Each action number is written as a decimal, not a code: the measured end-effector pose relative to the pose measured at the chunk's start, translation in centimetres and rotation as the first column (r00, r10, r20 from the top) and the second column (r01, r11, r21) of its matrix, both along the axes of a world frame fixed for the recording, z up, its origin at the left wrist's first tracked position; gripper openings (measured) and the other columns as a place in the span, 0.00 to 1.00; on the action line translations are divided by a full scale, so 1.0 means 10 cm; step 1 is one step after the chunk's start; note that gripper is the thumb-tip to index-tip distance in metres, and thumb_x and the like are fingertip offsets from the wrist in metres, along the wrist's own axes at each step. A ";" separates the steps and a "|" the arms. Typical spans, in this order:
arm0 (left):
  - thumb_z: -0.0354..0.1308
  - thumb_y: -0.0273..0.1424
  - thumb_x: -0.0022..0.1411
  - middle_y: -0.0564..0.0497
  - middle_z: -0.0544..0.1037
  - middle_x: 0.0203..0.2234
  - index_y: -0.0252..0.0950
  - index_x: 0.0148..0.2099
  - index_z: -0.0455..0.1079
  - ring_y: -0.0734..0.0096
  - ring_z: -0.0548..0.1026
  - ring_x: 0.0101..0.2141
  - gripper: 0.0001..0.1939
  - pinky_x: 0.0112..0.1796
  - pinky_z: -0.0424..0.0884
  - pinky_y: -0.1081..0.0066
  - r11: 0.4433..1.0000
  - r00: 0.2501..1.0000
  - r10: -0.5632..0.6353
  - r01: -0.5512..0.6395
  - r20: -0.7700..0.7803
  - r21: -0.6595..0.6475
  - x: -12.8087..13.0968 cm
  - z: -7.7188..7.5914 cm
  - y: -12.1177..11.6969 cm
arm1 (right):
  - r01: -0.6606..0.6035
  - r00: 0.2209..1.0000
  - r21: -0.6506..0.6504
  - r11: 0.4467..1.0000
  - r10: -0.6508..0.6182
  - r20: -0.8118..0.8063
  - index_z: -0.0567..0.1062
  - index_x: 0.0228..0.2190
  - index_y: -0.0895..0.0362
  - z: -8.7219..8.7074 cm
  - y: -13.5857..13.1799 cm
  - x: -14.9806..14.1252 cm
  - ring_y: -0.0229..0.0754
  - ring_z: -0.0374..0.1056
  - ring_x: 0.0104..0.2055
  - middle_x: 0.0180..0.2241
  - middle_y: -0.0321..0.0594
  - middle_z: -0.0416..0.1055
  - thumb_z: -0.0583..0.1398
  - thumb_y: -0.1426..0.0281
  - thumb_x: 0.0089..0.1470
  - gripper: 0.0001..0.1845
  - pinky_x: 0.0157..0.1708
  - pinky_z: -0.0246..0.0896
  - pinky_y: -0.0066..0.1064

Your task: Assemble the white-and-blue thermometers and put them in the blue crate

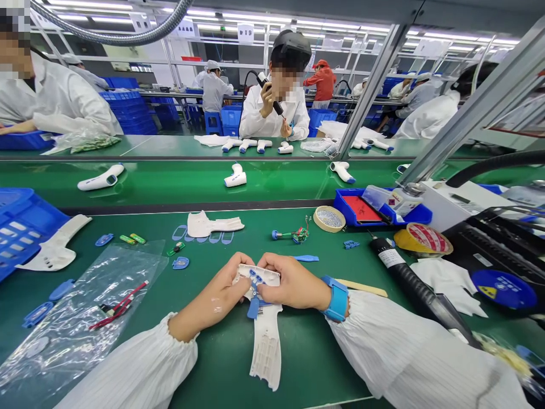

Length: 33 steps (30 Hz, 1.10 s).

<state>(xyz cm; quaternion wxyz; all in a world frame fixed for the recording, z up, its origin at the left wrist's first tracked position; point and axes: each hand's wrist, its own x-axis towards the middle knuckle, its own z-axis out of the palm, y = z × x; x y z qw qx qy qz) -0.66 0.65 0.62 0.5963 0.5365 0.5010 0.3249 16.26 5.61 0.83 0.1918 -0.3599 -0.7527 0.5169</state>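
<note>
Green flat worktop (213, 363); left hand (225, 288) and right hand (293, 281) pinch 1 curved white plastic shell (266, 339), apparently seating blue plastic buttons (255, 276); next likely wants steady pressure.

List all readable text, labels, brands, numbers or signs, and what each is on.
No words, brands or numbers legible.
Yellow triangle sign: on the blue oval label; its symbol is unclear.
Too small or blurred: hanging sheet, black tool's white label, bottle label, red-and-white tape roll.

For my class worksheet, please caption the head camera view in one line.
Left hand and right hand hold a white plastic shell with blue parts above a green workbench.
</note>
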 end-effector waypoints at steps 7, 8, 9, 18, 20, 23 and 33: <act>0.44 0.29 0.59 0.61 0.59 0.21 0.39 0.38 0.55 0.79 0.57 0.21 0.03 0.24 0.56 0.77 0.999 0.999 -0.040 0.040 -0.010 -0.005 -0.01 0.03 0.02 | -0.098 0.992 -0.099 0.990 0.089 -0.091 0.69 0.29 0.58 -0.06 0.07 0.04 0.34 0.60 0.26 0.24 0.31 0.66 0.61 0.72 0.43 0.07 0.24 0.53 0.24; 0.44 0.29 0.59 0.61 0.59 0.20 0.39 0.38 0.55 0.79 0.57 0.21 0.03 0.24 0.56 0.77 0.999 0.999 -0.043 0.043 -0.006 -0.001 -0.01 0.02 0.02 | -0.114 0.989 -0.112 0.987 0.103 -0.103 0.69 0.29 0.58 -0.07 0.07 0.05 0.34 0.60 0.25 0.24 0.31 0.66 0.61 0.72 0.43 0.07 0.24 0.53 0.24; 0.45 0.29 0.59 0.61 0.58 0.20 0.39 0.37 0.55 0.80 0.57 0.21 0.03 0.23 0.56 0.77 0.999 0.999 -0.044 0.044 -0.002 0.006 -0.01 0.01 0.02 | -0.125 0.988 -0.123 0.985 0.112 -0.110 0.69 0.29 0.58 -0.08 0.07 0.05 0.34 0.60 0.25 0.24 0.31 0.66 0.61 0.72 0.43 0.08 0.24 0.53 0.24; 0.49 0.33 0.58 0.62 0.58 0.19 0.38 0.37 0.55 0.80 0.56 0.20 0.06 0.22 0.55 0.78 1.000 1.000 -0.007 0.007 0.030 -0.020 -0.01 -0.03 0.01 | -0.130 0.984 -0.204 0.970 0.102 -0.144 0.68 0.30 0.58 -0.13 0.07 0.05 0.34 0.59 0.25 0.24 0.32 0.65 0.61 0.71 0.42 0.10 0.22 0.53 0.24; 0.50 0.34 0.58 0.61 0.60 0.19 0.39 0.39 0.56 0.79 0.58 0.19 0.08 0.21 0.57 0.78 0.998 0.998 0.043 -0.041 0.041 -0.040 -0.01 -0.04 0.03 | -0.136 0.983 -0.216 0.967 0.104 -0.154 0.68 0.31 0.59 -0.12 0.08 0.05 0.35 0.60 0.26 0.25 0.33 0.66 0.61 0.70 0.43 0.10 0.24 0.55 0.25; 0.52 0.35 0.58 0.57 0.67 0.25 0.38 0.46 0.57 0.76 0.66 0.25 0.14 0.27 0.64 0.75 0.992 0.981 0.120 -0.114 0.150 -0.052 0.01 -0.03 0.04 | -0.097 0.973 -0.239 0.966 0.041 -0.227 0.67 0.32 0.59 -0.12 0.09 0.03 0.36 0.62 0.27 0.27 0.34 0.67 0.61 0.68 0.45 0.12 0.26 0.58 0.26; 0.59 0.38 0.56 0.51 0.71 0.36 0.42 0.59 0.54 0.74 0.71 0.27 0.31 0.31 0.69 0.72 0.987 0.981 0.010 0.021 0.194 -0.159 -0.02 0.01 0.02 | 0.173 0.975 0.041 0.984 -0.166 -0.151 0.70 0.32 0.57 -0.03 0.16 0.11 0.36 0.64 0.24 0.24 0.34 0.69 0.59 0.61 0.51 0.11 0.24 0.59 0.27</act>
